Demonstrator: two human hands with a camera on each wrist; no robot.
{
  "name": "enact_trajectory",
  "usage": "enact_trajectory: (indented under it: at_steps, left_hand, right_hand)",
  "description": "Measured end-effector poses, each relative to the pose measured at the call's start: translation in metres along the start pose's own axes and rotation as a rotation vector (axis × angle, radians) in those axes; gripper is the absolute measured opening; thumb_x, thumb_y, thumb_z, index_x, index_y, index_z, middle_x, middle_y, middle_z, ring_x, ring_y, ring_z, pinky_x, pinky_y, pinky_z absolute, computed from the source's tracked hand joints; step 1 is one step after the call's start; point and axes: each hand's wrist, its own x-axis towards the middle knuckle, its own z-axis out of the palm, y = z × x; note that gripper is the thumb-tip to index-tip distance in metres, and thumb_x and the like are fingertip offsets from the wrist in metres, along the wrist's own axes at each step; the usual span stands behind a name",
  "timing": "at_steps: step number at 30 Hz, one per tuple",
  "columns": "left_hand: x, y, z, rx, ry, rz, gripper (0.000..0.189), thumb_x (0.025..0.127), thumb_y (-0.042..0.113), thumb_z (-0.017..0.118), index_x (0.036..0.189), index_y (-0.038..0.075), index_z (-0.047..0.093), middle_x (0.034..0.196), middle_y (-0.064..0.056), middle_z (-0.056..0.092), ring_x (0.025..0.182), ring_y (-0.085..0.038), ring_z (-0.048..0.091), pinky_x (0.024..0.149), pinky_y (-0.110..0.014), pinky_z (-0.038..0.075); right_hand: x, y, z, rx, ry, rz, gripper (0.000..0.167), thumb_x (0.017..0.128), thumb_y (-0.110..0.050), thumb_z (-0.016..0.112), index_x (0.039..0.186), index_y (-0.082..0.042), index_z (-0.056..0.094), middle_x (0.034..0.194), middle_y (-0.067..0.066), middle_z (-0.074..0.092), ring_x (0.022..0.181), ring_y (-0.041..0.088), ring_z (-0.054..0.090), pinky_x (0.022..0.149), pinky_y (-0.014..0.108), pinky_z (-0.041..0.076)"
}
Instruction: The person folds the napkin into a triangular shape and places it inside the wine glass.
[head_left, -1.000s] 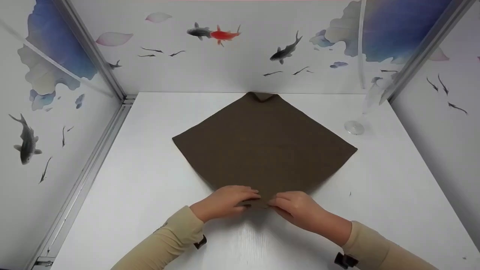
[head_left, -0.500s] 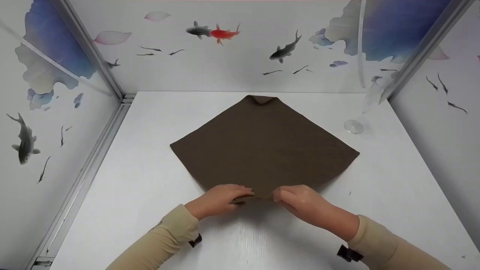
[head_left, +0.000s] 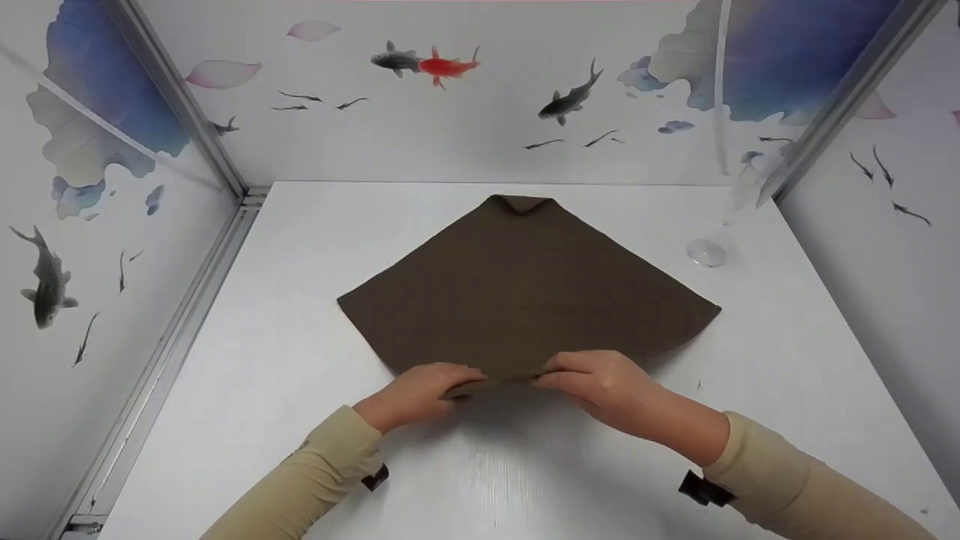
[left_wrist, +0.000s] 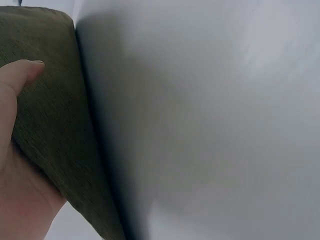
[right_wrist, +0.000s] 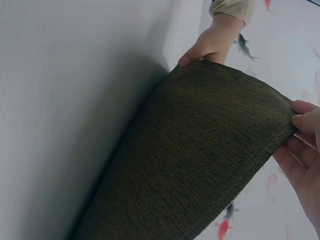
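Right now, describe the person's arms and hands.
Both arms wear long beige sleeves with wide cuffs. A small black device shows beneath each cuff. The left hand and right hand are ungloved.

"Where is the head view looking from?"

"It's peering forward and down from above the near side of the white tabletop (head_left: 225, 315), taking in the left hand (head_left: 416, 390), the right hand (head_left: 611, 390), the brown cloth (head_left: 517, 292) and the back wall (head_left: 450, 142)."

"And the wrist views?"

"Both are sitting much closer. The left one is facing its own hand at the picture's left border, with tabletop filling most of the rest. The right one is looking past its hand, at the right border, across the cloth toward the other hand and a fish-painted wall (right_wrist: 282, 50)."

"What are they sharing?"

"All three are showing the cloth and left hand; head and right wrist are both catching the right hand."
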Motion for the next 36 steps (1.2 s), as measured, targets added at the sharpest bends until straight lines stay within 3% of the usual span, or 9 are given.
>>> enact_trajectory:
  at_steps: [13,25,36]
  left_hand:
    - [-0.015,-0.025,-0.010,0.023,-0.018,-0.062,0.040,0.097,0.015,0.057,0.137,0.014,0.058,0.142,-0.007,0.051,0.136,-0.027,0.041,0.110,-0.046,0.031]
    - [-0.029,-0.042,-0.016,0.058,0.004,-0.124,0.039,0.096,0.014,0.059,0.135,0.014,0.059,0.141,-0.008,0.053,0.133,-0.030,0.045,0.109,-0.057,0.027]
    - [-0.034,-0.048,-0.029,0.038,0.043,-0.140,0.035,0.096,0.012,0.058,0.130,0.013,0.063,0.129,-0.005,0.061,0.120,-0.025,0.056,0.106,-0.053,0.034]
  right_hand:
    - [0.013,0.001,-0.018,-0.013,0.034,-0.069,0.027,0.100,-0.002,0.044,0.107,-0.003,0.070,0.096,0.005,0.065,0.073,0.015,0.063,0.064,0.023,0.053]
    - [0.020,-0.007,-0.029,-0.030,0.057,-0.113,0.023,0.100,-0.004,0.049,0.107,-0.002,0.071,0.095,0.006,0.065,0.073,0.015,0.063,0.064,0.023,0.053]
    - [0.030,-0.007,-0.044,-0.066,0.086,-0.143,0.027,0.098,0.003,0.044,0.104,-0.001,0.071,0.095,0.007,0.066,0.072,0.016,0.064,0.060,0.023,0.052]
